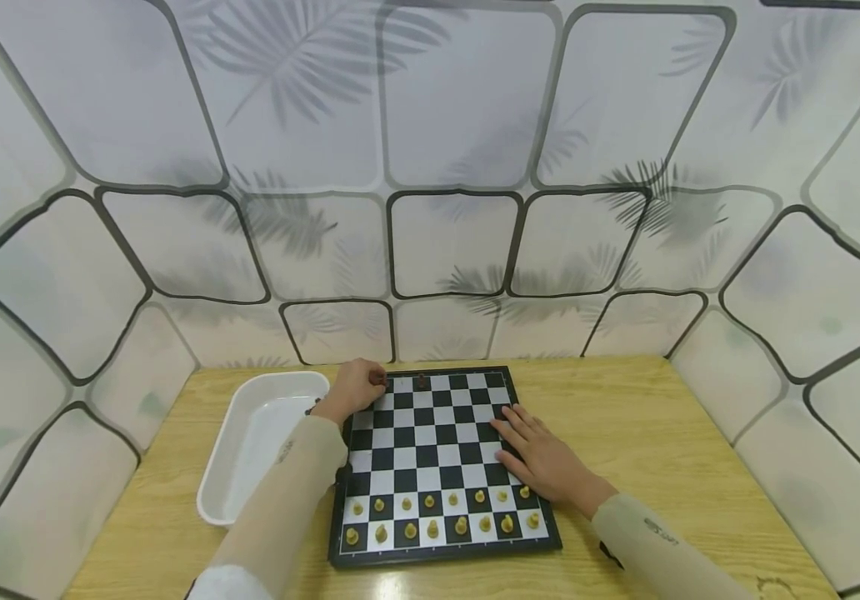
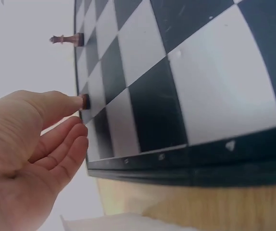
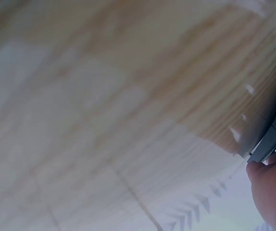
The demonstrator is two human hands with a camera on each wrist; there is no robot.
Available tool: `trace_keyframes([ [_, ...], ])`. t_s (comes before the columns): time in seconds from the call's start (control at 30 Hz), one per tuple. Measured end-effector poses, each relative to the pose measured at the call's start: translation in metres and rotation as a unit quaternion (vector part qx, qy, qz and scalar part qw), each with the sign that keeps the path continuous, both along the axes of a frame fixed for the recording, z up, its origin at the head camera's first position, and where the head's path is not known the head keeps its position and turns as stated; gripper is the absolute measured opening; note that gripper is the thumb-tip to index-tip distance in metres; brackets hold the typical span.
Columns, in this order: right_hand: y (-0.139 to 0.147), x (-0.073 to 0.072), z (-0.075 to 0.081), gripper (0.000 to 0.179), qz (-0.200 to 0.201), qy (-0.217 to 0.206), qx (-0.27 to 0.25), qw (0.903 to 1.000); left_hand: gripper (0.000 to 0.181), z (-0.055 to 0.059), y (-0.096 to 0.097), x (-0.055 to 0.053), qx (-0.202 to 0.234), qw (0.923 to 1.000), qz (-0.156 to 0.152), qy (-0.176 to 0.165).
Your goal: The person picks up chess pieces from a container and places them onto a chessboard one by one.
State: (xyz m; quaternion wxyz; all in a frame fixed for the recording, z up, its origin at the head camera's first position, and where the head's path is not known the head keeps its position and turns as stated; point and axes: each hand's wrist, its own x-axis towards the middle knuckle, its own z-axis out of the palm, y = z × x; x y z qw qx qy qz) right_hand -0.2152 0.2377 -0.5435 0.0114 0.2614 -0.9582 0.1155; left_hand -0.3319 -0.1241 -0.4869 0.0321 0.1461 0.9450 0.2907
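A black-and-white chessboard (image 1: 437, 433) lies on the table. At its far left corner my left hand (image 1: 357, 386) pinches a small brown chess piece (image 2: 85, 101) between thumb and fingers; the piece's base is at the board's surface, and its upper part is hidden by the thumb. Farther along the far row a taller brown chess piece (image 1: 421, 382) stands upright. My right hand (image 1: 538, 454) rests on the board's right edge with its fingers extended. Two rows of yellow chess pieces (image 1: 432, 528) stand along the near side.
To the left of the board stands a white plastic tray (image 1: 212, 467), partly behind my left forearm. The wooden table (image 1: 625, 417) extends to the right of the board. Patterned walls (image 1: 445, 250) rise behind and at both sides.
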Motion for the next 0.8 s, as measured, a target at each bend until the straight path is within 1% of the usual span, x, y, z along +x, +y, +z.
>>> trace_keyframes([
  [0.13,0.0,0.0,0.0,0.063,0.002,0.001,0.001,1.0,0.029,0.011,-0.006,0.003,-0.003,0.9999,0.011,-0.007],
  [0.23,0.0,0.0,0.0,0.063,0.002,0.002,0.002,1.0,0.033,0.02,-0.013,0.005,-0.001,0.9998,0.007,0.018],
  [0.33,0.0,0.0,0.001,0.062,0.001,0.002,0.001,1.0,0.032,0.029,-0.022,0.008,0.009,0.9991,0.002,0.04],
  [0.37,-0.001,0.0,0.001,0.062,0.001,0.002,0.0,1.0,0.032,0.032,-0.026,0.009,0.014,0.9989,0.004,0.044],
  [0.5,-0.001,0.0,0.001,0.063,0.0,-0.003,0.004,1.0,0.032,0.041,-0.043,0.016,0.031,0.9987,0.016,0.038],
  [0.6,0.0,0.0,0.001,0.063,-0.003,-0.005,0.006,1.0,0.031,0.043,-0.056,0.021,0.032,0.9987,0.025,0.031],
  [0.7,0.0,-0.001,0.0,0.063,-0.005,-0.005,0.004,1.0,0.03,0.042,-0.068,0.024,0.032,0.9985,0.032,0.029],
  [0.8,-0.001,-0.001,-0.001,0.063,-0.006,-0.005,0.001,1.0,0.028,0.04,-0.079,0.027,0.036,0.9981,0.036,0.034],
])
